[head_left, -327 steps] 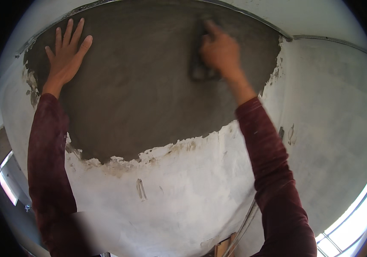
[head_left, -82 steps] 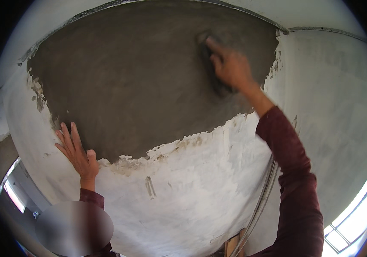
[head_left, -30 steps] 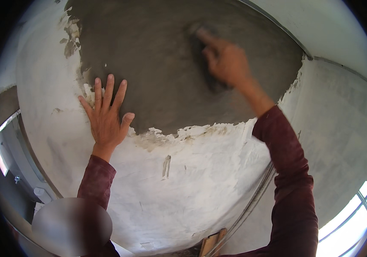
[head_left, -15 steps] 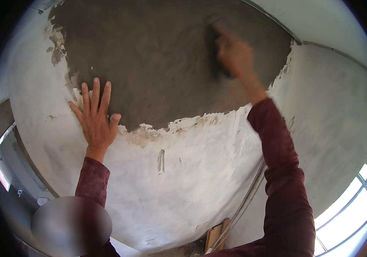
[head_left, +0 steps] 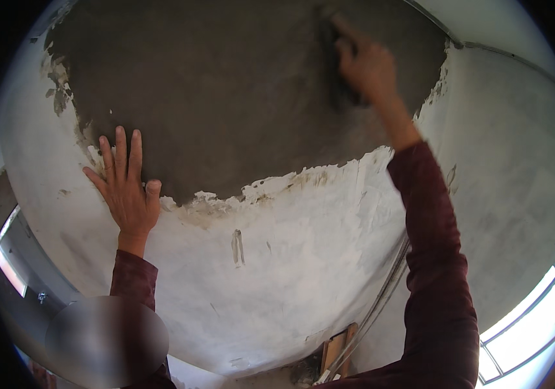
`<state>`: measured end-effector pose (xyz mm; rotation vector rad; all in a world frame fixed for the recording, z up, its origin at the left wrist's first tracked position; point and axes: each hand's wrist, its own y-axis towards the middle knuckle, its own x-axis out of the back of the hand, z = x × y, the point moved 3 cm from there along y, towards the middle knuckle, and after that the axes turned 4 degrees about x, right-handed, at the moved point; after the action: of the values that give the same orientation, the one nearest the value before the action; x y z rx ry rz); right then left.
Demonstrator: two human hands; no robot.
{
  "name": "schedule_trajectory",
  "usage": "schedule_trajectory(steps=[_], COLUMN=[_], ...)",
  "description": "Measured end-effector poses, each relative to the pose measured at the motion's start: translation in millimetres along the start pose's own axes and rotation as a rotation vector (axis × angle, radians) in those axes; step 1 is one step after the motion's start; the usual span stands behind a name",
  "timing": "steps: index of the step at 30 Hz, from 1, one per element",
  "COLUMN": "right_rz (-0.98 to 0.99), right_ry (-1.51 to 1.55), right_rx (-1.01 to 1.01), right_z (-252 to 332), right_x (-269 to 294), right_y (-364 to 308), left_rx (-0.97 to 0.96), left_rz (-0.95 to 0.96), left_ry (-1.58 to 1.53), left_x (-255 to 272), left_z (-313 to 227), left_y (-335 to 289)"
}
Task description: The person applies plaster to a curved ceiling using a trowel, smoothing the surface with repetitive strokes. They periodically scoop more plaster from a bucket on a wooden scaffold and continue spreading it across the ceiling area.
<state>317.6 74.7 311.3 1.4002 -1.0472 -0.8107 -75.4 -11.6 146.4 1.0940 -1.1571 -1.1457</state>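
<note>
A broad patch of wet-looking, dark grey plaster (head_left: 212, 84) covers the upper part of the white wall (head_left: 277, 259), with a ragged, crumbly edge. My right hand (head_left: 369, 68) is wrapped round a dark plastering trowel (head_left: 332, 55), index finger stretched along it. Its blade lies against the right part of the grey patch; motion smears its outline, and my fingers hide the handle. To the left, my left hand (head_left: 127, 198) rests flat with fingers spread, its fingertips over the patch's lower left border. Nothing is in it.
Long pipes or cables (head_left: 381, 292) run down the wall's right side to a wooden board (head_left: 335, 350) at the bottom. A bright barred window (head_left: 530, 324) stands at lower right. The ceiling edge (head_left: 433, 19) borders the upper right; a blurred oval covers the lower left.
The view has tilted slightly, so the patch's left part and my left hand sit further left. My right hand and trowel appear a little higher and right, less blurred. Both hands keep their hold.
</note>
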Motion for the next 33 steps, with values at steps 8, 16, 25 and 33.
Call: schedule_trajectory(steps=[8, 16, 25, 33], right_rz=[0.107, -0.002, 0.208, -0.170], right_ry=[0.226, 0.139, 0.212, -0.075], right_rx=[0.295, -0.012, 0.483, -0.137], right_z=[86.4, 32.8, 62.5, -108.5], right_x=[-24.2, 9.7, -17.1, 4.4], right_y=[-125.5, 30.2, -147.4, 18.3], left_rx=[0.021, -0.007, -0.010, -0.110], left_rz=[0.061, 0.030, 0.029, 0.100], left_ry=[0.075, 0.048, 0.078, -0.141], left_x=[3.4, -4.4, 0.8, 10.1], left_z=[6.0, -1.1, -0.5, -53.8], left_y=[-4.9, -0.7, 1.8, 17.0])
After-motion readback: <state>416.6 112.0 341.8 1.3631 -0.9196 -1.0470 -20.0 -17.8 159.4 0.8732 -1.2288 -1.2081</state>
